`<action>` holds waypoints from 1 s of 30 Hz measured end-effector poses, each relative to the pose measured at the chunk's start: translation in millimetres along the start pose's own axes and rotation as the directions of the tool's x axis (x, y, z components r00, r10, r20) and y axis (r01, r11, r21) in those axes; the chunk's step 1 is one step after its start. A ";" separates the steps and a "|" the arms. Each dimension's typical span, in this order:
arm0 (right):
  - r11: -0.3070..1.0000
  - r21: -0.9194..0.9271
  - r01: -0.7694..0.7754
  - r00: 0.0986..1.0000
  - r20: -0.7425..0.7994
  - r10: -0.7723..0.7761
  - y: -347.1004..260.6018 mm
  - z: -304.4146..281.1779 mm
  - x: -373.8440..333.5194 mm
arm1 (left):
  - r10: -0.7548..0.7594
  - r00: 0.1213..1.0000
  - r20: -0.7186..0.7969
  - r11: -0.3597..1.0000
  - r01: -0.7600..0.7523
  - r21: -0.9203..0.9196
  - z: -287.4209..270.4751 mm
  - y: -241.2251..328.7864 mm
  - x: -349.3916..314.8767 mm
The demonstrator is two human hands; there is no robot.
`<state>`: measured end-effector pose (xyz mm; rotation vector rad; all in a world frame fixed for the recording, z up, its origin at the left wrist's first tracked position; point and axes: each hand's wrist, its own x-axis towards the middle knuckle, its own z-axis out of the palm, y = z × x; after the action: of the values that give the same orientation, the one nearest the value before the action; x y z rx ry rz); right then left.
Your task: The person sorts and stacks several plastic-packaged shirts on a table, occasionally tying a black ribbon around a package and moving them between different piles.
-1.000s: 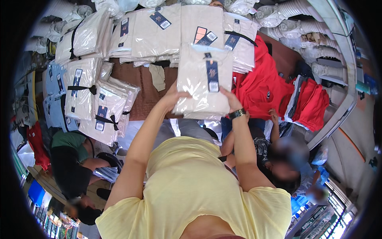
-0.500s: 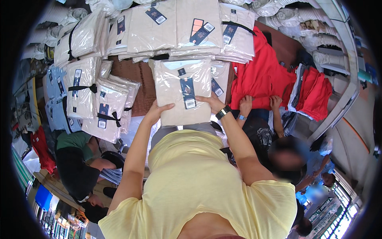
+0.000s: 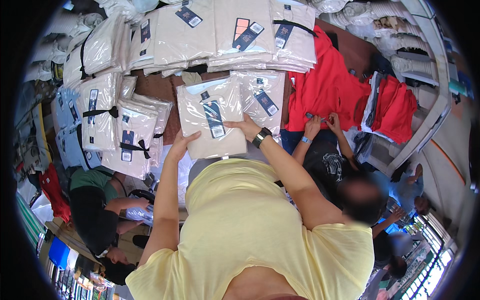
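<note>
We hold a bagged beige shirt (image 3: 212,117) flat over the table (image 3: 160,87), at 12 o'clock from our chest. Our left hand (image 3: 181,142) grips its 7 o'clock corner; our right hand (image 3: 245,126) lies closed on its 4 o'clock edge. It looks light, floppy and slick in its plastic, so opposite edges seem the best hold.
</note>
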<state>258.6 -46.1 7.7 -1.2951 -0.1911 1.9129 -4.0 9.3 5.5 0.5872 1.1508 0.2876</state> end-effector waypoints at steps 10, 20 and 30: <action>1.000 -0.021 0.004 0.999 -0.038 -0.004 29.7 0.4 31.7 | 0.166 0.971 -0.174 0.982 -0.146 0.122 -6.1 -10.6 6.1; 0.995 -0.087 0.059 0.996 -0.061 -0.064 20.2 6.1 19.1 | 0.147 0.977 -0.155 0.984 -0.128 0.123 -6.6 -2.2 0.5; 0.997 -0.047 0.062 0.996 -0.061 -0.065 -11.6 7.1 -4.6 | 0.024 1.000 -0.020 0.986 -0.026 -0.164 3.8 8.7 -5.5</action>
<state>259.4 -39.3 20.4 -1.3610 -0.2422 1.8217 -2.0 12.6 15.8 0.4550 1.1255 0.4058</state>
